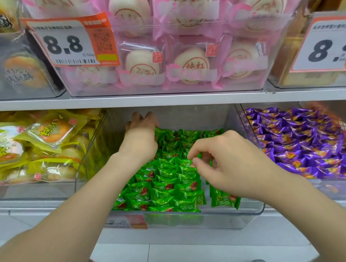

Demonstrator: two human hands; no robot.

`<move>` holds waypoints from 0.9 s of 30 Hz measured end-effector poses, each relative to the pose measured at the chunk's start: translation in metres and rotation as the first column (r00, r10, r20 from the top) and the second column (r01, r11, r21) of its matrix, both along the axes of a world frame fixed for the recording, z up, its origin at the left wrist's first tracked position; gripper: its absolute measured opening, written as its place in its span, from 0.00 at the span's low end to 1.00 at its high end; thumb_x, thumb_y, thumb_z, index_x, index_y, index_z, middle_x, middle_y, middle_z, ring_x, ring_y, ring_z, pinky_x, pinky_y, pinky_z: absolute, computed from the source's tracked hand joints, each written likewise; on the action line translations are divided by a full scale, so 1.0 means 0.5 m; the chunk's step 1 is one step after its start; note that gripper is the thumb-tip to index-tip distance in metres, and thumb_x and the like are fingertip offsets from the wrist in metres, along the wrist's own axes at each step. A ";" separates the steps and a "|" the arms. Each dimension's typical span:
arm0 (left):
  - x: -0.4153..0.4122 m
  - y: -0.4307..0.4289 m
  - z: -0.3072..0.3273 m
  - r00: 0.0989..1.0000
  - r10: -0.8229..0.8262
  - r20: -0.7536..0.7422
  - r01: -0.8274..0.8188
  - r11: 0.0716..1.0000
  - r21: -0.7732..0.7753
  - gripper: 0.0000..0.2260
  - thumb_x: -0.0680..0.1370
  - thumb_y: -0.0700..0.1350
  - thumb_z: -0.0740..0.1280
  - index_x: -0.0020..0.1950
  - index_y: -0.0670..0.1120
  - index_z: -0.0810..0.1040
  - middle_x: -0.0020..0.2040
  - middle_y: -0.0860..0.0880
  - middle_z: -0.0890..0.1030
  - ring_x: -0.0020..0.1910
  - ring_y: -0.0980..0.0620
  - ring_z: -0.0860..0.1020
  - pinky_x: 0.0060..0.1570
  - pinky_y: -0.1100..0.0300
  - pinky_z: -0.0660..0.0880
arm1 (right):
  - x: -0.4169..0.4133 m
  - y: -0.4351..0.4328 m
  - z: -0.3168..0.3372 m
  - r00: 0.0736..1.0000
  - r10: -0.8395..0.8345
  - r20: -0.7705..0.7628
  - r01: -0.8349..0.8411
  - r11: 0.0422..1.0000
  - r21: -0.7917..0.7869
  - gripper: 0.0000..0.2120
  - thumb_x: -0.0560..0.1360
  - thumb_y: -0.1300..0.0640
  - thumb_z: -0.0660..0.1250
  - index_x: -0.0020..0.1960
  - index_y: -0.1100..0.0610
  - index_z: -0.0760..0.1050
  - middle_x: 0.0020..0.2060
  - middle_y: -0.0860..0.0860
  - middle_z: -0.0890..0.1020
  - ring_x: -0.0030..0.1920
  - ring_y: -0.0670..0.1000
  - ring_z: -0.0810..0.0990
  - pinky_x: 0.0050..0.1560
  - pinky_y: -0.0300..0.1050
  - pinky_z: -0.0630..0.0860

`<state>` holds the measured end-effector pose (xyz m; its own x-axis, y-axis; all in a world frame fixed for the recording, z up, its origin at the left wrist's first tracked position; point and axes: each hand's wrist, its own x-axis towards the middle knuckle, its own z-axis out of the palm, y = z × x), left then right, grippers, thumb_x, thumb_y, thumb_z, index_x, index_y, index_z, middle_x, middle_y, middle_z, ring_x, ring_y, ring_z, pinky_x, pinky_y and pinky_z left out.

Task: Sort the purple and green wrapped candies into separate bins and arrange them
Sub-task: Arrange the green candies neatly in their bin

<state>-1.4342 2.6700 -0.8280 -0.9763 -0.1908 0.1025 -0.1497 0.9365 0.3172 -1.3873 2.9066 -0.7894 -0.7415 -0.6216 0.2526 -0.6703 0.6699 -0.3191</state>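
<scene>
A clear middle bin (231,212) on the lower shelf holds several green wrapped candies (169,185) set in rows. To its right, a second clear bin (245,127) is filled with purple wrapped candies (303,144). My left hand (141,123) reaches deep to the back left of the green bin, with its fingers against the rear candies; its fingertips are hidden. Over the middle of the green pile, my right hand (218,158) pinches a green candy (185,161) between thumb and fingers.
A bin of yellow-wrapped pastries (29,147) stands left of the green bin. The upper shelf (164,98) overhangs the bins and carries pink-wrapped buns (179,44) and price tags (71,43). A white ledge (181,248) lies below the bins.
</scene>
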 end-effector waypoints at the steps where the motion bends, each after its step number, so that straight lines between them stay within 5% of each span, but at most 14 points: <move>1: 0.018 0.005 0.008 0.996 -0.045 -0.073 0.048 0.998 0.048 0.17 0.77 0.38 0.74 0.61 0.50 0.74 0.59 0.43 0.72 0.55 0.39 0.77 0.55 0.51 0.74 | -0.006 0.002 -0.003 0.999 -0.024 -0.021 0.023 0.998 -0.053 0.10 0.79 0.48 0.65 0.57 0.43 0.82 0.34 0.40 0.81 0.38 0.44 0.80 0.45 0.50 0.82; 5: 0.101 0.056 0.055 0.970 -0.175 -0.167 0.214 0.944 0.253 0.13 0.76 0.48 0.77 0.56 0.56 0.78 0.45 0.55 0.79 0.42 0.58 0.78 0.39 0.66 0.69 | -0.025 0.015 0.006 0.999 -0.037 -0.007 0.036 0.985 -0.169 0.15 0.79 0.47 0.68 0.65 0.44 0.79 0.47 0.42 0.82 0.42 0.42 0.81 0.50 0.46 0.80; 9: 0.146 0.104 0.073 0.941 -0.296 -0.161 0.337 0.817 0.468 0.16 0.73 0.50 0.81 0.56 0.57 0.79 0.50 0.57 0.83 0.47 0.60 0.81 0.47 0.60 0.81 | -0.030 0.045 0.027 0.991 0.017 0.136 0.008 0.984 -0.179 0.13 0.76 0.48 0.75 0.60 0.45 0.82 0.42 0.43 0.84 0.38 0.42 0.84 0.46 0.41 0.82; 13: 0.157 0.120 0.071 0.927 -0.376 0.004 0.269 0.672 0.690 0.27 0.69 0.45 0.85 0.64 0.56 0.80 0.58 0.55 0.83 0.56 0.60 0.83 0.56 0.54 0.83 | -0.031 0.091 0.048 0.979 -0.005 0.203 0.035 0.989 -0.145 0.07 0.73 0.54 0.78 0.49 0.47 0.84 0.37 0.44 0.85 0.35 0.43 0.85 0.42 0.40 0.82; 18: 0.154 0.125 0.074 0.882 -0.461 0.101 0.309 0.726 0.615 0.17 0.75 0.43 0.79 0.61 0.57 0.82 0.55 0.54 0.86 0.53 0.57 0.85 0.59 0.50 0.82 | -0.022 0.122 0.063 0.975 -0.017 0.222 0.032 0.997 -0.063 0.06 0.67 0.55 0.77 0.42 0.47 0.82 0.33 0.46 0.84 0.33 0.45 0.82 0.38 0.37 0.77; 22: 0.155 0.142 0.062 0.863 -0.499 0.074 0.360 0.712 0.602 0.25 0.72 0.44 0.82 0.62 0.61 0.74 0.61 0.57 0.79 0.56 0.60 0.83 0.58 0.55 0.83 | -0.021 0.131 0.057 0.979 -0.044 0.197 0.059 0.996 -0.067 0.07 0.66 0.52 0.75 0.42 0.47 0.79 0.34 0.44 0.83 0.35 0.45 0.82 0.39 0.39 0.75; 27: 0.149 0.168 0.040 0.859 -0.505 0.086 0.453 0.828 0.331 0.14 0.67 0.52 0.83 0.49 0.54 0.88 0.59 0.55 0.82 0.48 0.61 0.83 0.52 0.61 0.81 | -0.015 0.134 0.057 0.989 -0.071 0.133 0.090 0.986 -0.139 0.07 0.67 0.54 0.74 0.44 0.47 0.79 0.35 0.44 0.84 0.35 0.45 0.82 0.40 0.42 0.79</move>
<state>-1.3596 2.7537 -0.8083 -0.9495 0.3095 -0.0512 0.2200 0.7733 0.5947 -1.3950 2.9738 -0.7610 -0.8193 -0.5227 0.2357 -0.5641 0.6609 -0.4949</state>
